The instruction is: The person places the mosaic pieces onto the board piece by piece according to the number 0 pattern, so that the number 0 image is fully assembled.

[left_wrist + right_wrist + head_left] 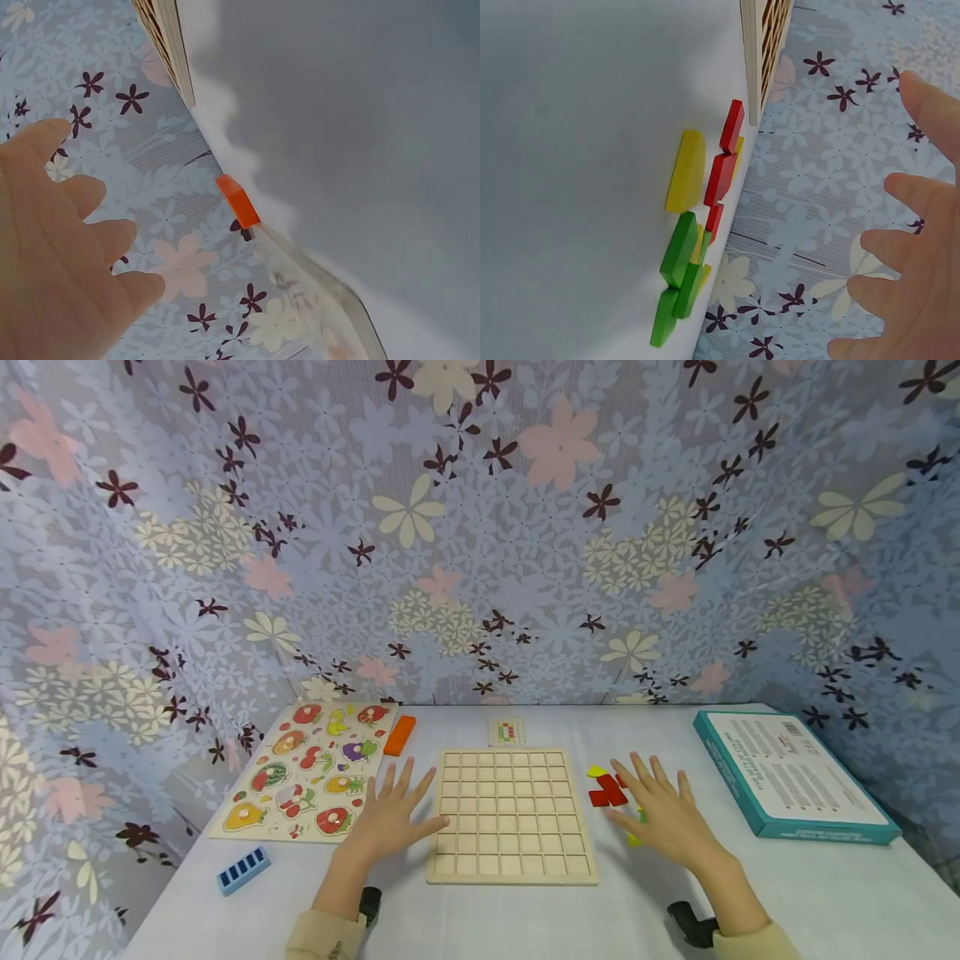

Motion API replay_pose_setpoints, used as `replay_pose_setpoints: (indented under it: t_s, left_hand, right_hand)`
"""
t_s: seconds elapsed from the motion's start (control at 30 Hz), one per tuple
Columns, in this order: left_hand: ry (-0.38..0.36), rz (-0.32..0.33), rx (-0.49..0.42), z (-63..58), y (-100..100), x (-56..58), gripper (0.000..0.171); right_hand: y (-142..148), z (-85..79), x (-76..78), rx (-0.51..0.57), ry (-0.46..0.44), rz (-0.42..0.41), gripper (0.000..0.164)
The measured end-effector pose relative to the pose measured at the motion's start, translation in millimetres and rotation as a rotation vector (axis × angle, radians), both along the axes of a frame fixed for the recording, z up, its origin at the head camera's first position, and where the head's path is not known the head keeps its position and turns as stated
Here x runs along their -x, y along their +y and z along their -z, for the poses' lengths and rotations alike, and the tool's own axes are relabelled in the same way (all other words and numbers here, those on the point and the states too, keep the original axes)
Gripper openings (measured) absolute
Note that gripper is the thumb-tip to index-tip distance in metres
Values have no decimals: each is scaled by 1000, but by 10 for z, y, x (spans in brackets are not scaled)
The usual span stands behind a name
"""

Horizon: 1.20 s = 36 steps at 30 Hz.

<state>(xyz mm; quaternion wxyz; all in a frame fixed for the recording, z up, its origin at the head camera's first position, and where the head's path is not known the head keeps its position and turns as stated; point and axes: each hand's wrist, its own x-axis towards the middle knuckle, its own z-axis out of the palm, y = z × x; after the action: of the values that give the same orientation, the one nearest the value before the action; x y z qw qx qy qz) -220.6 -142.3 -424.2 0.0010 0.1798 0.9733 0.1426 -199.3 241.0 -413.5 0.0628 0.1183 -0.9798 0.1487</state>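
Note:
Both hands hold nothing, their fingers spread. My left hand (387,817) is between the wooden grid board (513,883) and a fruit puzzle board (258,752), its thumb overlapping the grid's left edge in the head view. On the other side, my right hand (663,815) hovers by a cluster of loose coloured pieces and partly hides them from the head camera. Among these are red pieces (613,789), green pieces (679,249) and a yellow piece (685,172), which the right wrist view shows lying on the white table. The grid's square compartments hold no pieces.
Behind the grid lies a small pattern card (507,732). An orange block (400,736) sits beside the fruit board, and a blue slotted block (243,871) is at the front left. A teal-edged box (810,777) occupies the right side. Floral cloth (480,568) hangs behind the table.

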Motion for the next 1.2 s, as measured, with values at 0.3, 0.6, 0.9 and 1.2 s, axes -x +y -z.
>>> replay_pose_setpoints:
  t_s: [0.3,0.6,0.9,1.2]
  left_hand:
    - [-113,7,-152,20,120,209,78]
    - [-204,-5,-253,5,240,353,80]
    - [-265,-18,-320,71,248,454,81]
    - [-329,-25,-344,101,199,485,77]
  right_hand:
    - [-45,58,149,43,10,-14,75]
    - [-107,90,305,87,-31,-10,75]
    - [-164,80,476,103,-68,-5,79]
    - [-220,113,658,149,-96,-30,79]
